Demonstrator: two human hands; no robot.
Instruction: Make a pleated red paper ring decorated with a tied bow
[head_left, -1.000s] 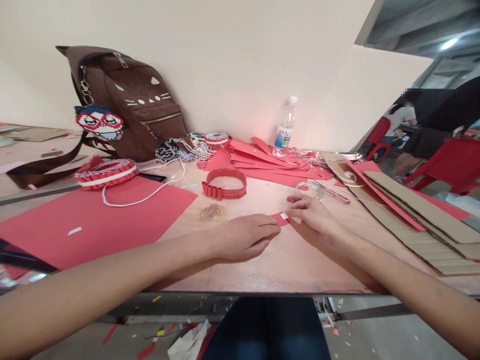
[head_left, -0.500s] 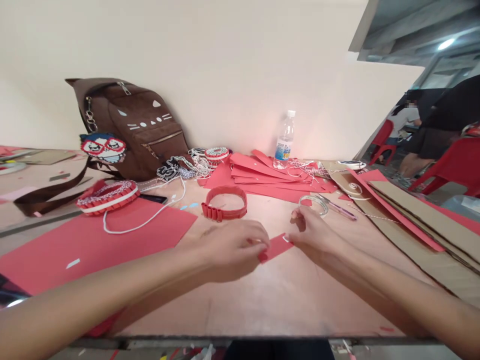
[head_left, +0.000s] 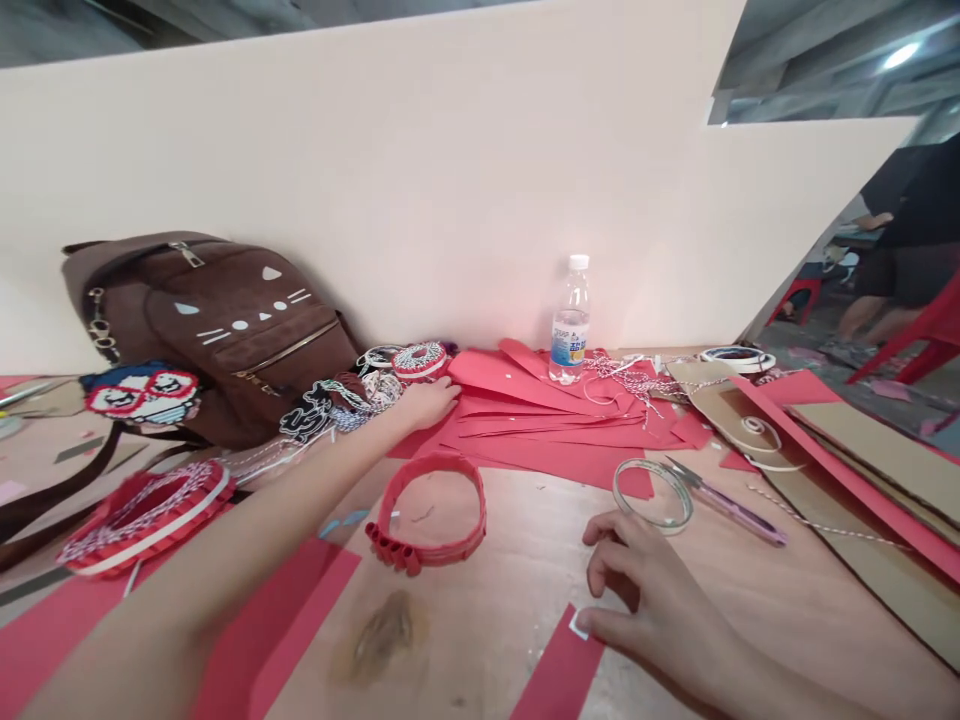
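Observation:
My left hand [head_left: 427, 403] reaches far across the table, its fingers resting on a stack of red paper strips [head_left: 555, 430] next to a beaded paper ring [head_left: 418, 362]. Near the bottom of the view, a single red paper strip [head_left: 559, 665] with a small white patch lies on the table. My right hand [head_left: 652, 610] is curled above it, the thumb touching the strip's end. A red pleated paper band [head_left: 427, 520] stands between my hands, and a clear ring [head_left: 652, 495] lies just beyond my right fingers.
A purple craft knife [head_left: 727, 510] and twine lie to the right, beside layered cardboard sheets [head_left: 870, 470]. A water bottle [head_left: 568, 320] stands by the wall. A brown backpack [head_left: 210, 330] and a red twine-wrapped ring [head_left: 142, 520] sit left. A person [head_left: 907, 230] stands beyond the table.
My left hand has let go of the red strip and moved far forward onto the stack. The strip now lies on the table under my right thumb. The view has tilted.

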